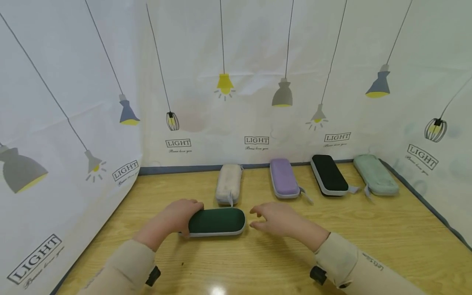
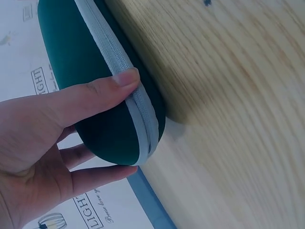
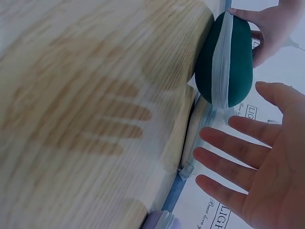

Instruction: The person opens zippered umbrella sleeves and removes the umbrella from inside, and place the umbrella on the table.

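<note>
A dark green zip case (image 1: pixel 217 220) with a pale grey zipper band lies lengthwise across the middle of the table. My left hand (image 1: pixel 182 213) grips its left end; in the left wrist view the thumb (image 2: pixel 126 78) presses on the zipper band of the green case (image 2: pixel 112 136) and the other fingers wrap the far side. Just off the case's right end is my right hand (image 1: pixel 276 219), holding nothing. The right wrist view shows this hand (image 3: pixel 267 162) with fingers spread, below the green case (image 3: pixel 240 62).
Behind the green case lies a cream case (image 1: pixel 228 183). Farther right are a purple case (image 1: pixel 284 178), a black case (image 1: pixel 329 174) and a mint green case (image 1: pixel 376 175), all near the back edge. A white sheet printed with lamps (image 1: pixel 258 49) walls the table (image 1: pixel 236 266).
</note>
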Tool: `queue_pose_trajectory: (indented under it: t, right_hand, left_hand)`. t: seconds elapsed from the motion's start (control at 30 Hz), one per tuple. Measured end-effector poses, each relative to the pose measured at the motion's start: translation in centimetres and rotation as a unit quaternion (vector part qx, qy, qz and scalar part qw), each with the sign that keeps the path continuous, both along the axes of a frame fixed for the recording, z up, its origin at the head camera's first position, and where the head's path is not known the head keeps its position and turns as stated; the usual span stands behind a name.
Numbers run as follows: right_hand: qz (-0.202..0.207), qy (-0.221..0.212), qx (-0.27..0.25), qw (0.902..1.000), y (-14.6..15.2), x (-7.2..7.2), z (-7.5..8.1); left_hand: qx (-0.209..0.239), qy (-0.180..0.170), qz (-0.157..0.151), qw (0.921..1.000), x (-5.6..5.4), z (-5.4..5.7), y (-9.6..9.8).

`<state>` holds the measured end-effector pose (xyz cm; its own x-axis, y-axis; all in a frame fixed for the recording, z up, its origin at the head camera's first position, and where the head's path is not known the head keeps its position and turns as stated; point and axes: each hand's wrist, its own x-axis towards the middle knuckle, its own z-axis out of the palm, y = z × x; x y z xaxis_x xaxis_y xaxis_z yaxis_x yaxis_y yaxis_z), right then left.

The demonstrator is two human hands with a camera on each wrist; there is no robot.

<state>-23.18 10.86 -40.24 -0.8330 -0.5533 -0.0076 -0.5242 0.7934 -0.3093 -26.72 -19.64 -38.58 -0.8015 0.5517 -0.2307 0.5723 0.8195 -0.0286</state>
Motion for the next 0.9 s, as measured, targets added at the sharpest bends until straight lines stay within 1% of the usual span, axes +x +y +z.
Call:
queue_pose_trajectory:
  t: [0.1,0.27,0.37,0.47,0.6,0.7,0.9]
  right_hand:
    - [-0.006,-0.003,-0.003,1.0,0.1,-0.1,-0.1]
    - [-0.036,-0.013,-0.015,0.9992,0.5,-0.1,-0.1]
    - [-0.051,-0.022,-0.022,0.9982,0.7,-0.1,-0.2]
    - [-0.061,-0.029,-0.028,0.9973,1.0,-0.1,-0.2]
    - [-0.071,-0.037,-0.037,0.9961,1.7,-0.1,-0.4]
    - [-0.069,-0.041,-0.046,0.9957,2.3,-0.1,-0.5]
    - [-0.047,-0.052,-0.057,0.9959,3.5,-0.2,-0.6]
  left_hand:
    - [-0.01,0.007,-0.006,0.9999,-0.2,-0.1,0.8]
    - [-0.025,0.013,-0.011,0.9995,-0.8,-0.5,2.1]
    - [-0.031,0.022,-0.025,0.999,-0.9,-0.6,2.8]
    - [-0.038,0.031,-0.039,0.998,-0.9,-0.7,3.4]
    - [-0.042,0.036,-0.049,0.9973,-0.6,-0.8,4.1]
    - [-0.044,0.046,-0.058,0.9963,-0.3,-0.6,4.6]
    - [-0.055,0.07,-0.071,0.9935,0.1,-0.7,5.6]
